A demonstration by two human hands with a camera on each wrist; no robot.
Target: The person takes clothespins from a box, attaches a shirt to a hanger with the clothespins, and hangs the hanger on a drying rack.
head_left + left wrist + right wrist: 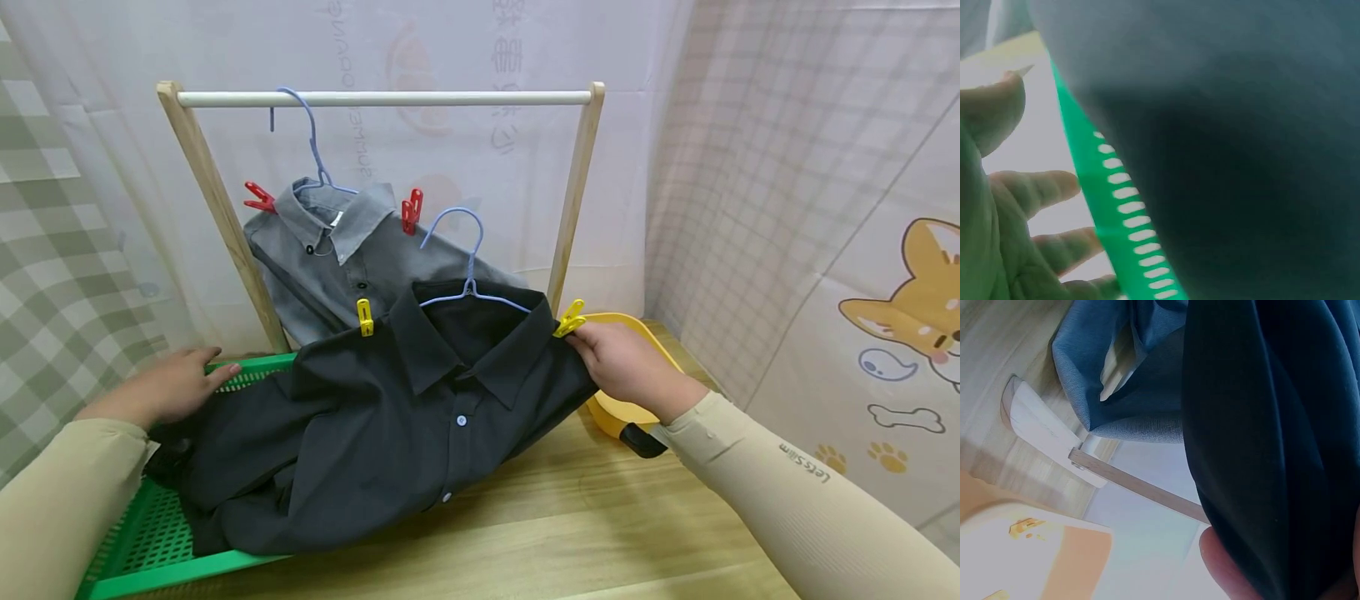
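A black shirt (pixel 375 433) on a blue hanger (pixel 474 267) is held up at one shoulder by my right hand (pixel 630 367), which pinches the cloth beside a yellow clothespin (pixel 572 318). Another yellow clothespin (pixel 365 317) grips the opposite shoulder. In the right wrist view, dark cloth (pixel 1235 425) hangs by a fingertip. My left hand (pixel 168 385) has its fingers spread at the left side of a green basket (pixel 157 533), over which part of the shirt lies. In the left wrist view its fingertips are at the basket's perforated wall (pixel 1094 194); whether they touch it I cannot tell.
Behind, a grey shirt (pixel 322 242) with red clothespins (pixel 412 212) hangs by a blue hanger from the white rail (pixel 450 98) of a wooden rack (pixel 577 192). At the right, a yellow container (pixel 611 412) stands on the wooden table (pixel 600 533). Curtains surround the table.
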